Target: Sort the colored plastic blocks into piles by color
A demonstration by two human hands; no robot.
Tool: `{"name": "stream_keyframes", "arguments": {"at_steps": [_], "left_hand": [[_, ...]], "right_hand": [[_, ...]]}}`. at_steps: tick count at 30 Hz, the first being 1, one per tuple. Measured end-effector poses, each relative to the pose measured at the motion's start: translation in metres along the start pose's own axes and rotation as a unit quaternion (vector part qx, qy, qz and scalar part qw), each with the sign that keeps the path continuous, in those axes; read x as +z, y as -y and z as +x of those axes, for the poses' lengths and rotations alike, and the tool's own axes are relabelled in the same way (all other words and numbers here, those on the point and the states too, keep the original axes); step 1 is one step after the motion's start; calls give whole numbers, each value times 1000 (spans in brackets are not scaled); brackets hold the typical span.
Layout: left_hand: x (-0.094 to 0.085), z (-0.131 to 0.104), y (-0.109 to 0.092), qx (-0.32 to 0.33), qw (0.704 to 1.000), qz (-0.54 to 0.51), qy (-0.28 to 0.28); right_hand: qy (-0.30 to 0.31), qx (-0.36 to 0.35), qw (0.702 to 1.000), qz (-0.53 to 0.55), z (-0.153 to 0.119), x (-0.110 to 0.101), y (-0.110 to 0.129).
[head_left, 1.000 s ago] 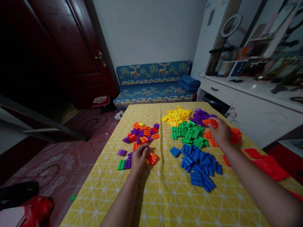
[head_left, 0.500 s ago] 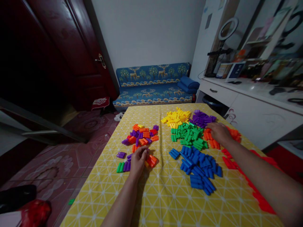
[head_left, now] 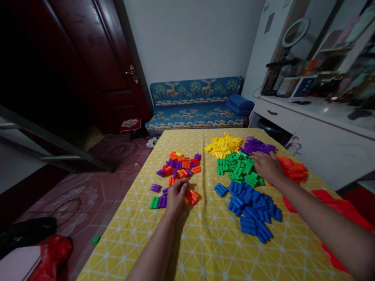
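Note:
My left hand (head_left: 176, 195) rests low over the table, thumb and fingers drawn together; whatever they hold is hidden. Beside its fingertips lie orange plastic pieces (head_left: 192, 196), shaped like joined rounded tubes. Purple pieces (head_left: 162, 201) and a green one (head_left: 154, 202) lie left of it. Just beyond is a mixed heap (head_left: 182, 165) of orange, purple, red and yellow pieces. My right hand (head_left: 268, 168) reaches over the right edge of the green pile (head_left: 238, 167), fingers apart and bent downward, with nothing visible in them. An orange pile (head_left: 293, 168) sits to its right.
Yellow pieces (head_left: 224, 144), purple pieces (head_left: 258, 146) and blue pieces (head_left: 252, 207) form separate piles on the patterned yellow tablecloth (head_left: 202, 249). Something flat and red (head_left: 336, 205) lies under my right forearm. A blue sofa (head_left: 196, 111) and white dresser (head_left: 319, 132) stand beyond the table.
My right hand has shifted left, from the orange pile toward the green pieces. My left hand stays by the orange pieces. The whole view has moved slightly.

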State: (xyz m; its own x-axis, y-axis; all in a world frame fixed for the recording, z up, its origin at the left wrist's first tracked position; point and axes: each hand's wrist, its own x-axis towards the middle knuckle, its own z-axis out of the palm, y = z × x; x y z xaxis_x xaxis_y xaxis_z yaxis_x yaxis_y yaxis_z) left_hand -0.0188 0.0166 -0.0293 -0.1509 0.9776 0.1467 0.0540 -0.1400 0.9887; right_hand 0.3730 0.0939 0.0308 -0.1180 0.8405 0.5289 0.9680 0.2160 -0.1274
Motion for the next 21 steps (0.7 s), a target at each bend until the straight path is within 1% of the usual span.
{"name": "stream_keyframes", "arguments": {"at_steps": [2, 3, 5, 6, 8, 10, 11, 13, 14, 16, 18, 21], "left_hand": [[0, 1, 1, 2, 1000, 4, 1], [0, 1, 1, 5, 1000, 6, 0], [0, 0, -1, 7, 1000, 9, -3], [0, -1, -3, 10, 1000, 10, -6], [0, -4, -9, 25, 999, 23, -21], [-2, -8, -16, 61, 995, 52, -57], [-4, -10, -19, 85, 990, 71, -82], [-9, -12, -23, 131, 976, 111, -133], [-11, -12, -25, 149, 967, 136, -154], [-17, -9, -26, 172, 947, 207, -177], [-21, -6, -26, 171, 922, 297, -178], [-24, -2, -24, 127, 891, 409, -153]], "right_hand": [[-21, -22, 996, 88, -1, -8, 46], [-26, -33, 989, 144, -5, -11, 73], [-19, -45, 964, 261, -17, -14, 128], [-8, -45, 951, 306, -26, -14, 155], [36, -38, 931, 361, -46, -7, 202], [73, -15, 924, 376, -64, 4, 236], [86, -3, 924, 372, -71, 10, 248], [102, 10, 931, 349, -82, 22, 264], [108, 7, 935, 337, -85, 27, 268], [117, -7, 942, 316, -88, 32, 273], [121, -18, 945, 304, -89, 33, 273], [101, -12, 947, 304, -90, 31, 272]]}}
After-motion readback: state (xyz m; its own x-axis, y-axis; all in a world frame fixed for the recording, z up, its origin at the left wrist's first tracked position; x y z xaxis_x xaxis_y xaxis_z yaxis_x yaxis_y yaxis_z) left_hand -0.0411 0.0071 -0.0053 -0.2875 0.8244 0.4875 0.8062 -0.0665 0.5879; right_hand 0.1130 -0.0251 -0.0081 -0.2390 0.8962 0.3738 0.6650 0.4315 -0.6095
